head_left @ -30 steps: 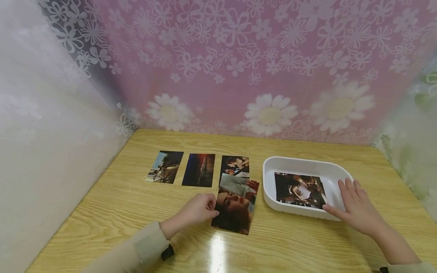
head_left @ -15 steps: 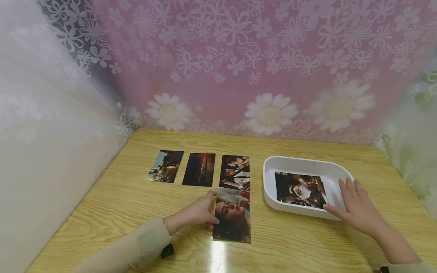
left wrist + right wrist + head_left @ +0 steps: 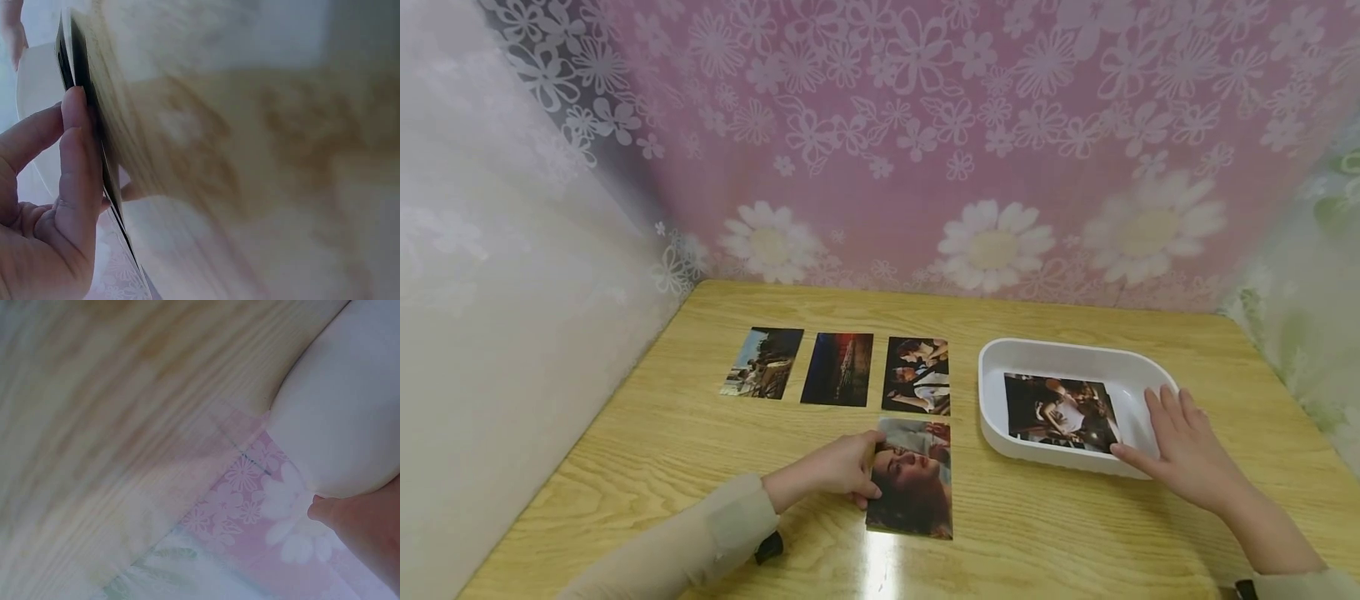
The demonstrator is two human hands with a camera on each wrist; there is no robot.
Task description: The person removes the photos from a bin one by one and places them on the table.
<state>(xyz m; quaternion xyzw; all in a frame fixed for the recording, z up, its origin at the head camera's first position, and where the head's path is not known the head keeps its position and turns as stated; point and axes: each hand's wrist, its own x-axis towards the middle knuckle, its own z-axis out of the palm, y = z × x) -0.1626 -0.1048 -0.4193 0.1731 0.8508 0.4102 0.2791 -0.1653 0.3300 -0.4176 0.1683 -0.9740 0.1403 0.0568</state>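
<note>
My left hand (image 3: pixel 848 468) pinches the left edge of a glossy photo (image 3: pixel 913 479), a close-up portrait with dark lower tones, at the front middle of the table. In the left wrist view the fingers (image 3: pixel 78 150) lie along the thin edge of the photo (image 3: pixel 106 137), seen almost side-on. Just behind it lies another photo (image 3: pixel 917 375), with a narrow gap between them. My right hand (image 3: pixel 1191 458) rests on the right end of a white tray (image 3: pixel 1075 348), fingers spread over the rim and thumb on the front rim. Inside the tray lies a dark photo (image 3: pixel 1062 412).
Two more photos lie in the back row to the left: a red-and-blue dark one (image 3: pixel 837 369) and one with blue sky (image 3: pixel 763 362). The wood-grain table (image 3: pixel 662 467) meets a pink flowered wall covering (image 3: pixel 865 217) at the back and pale walls at both sides.
My left hand has brought the portrait photo toward me and straightened it; it overlapped the photo behind before and now sits apart from it. The right hand and tray have stayed put.
</note>
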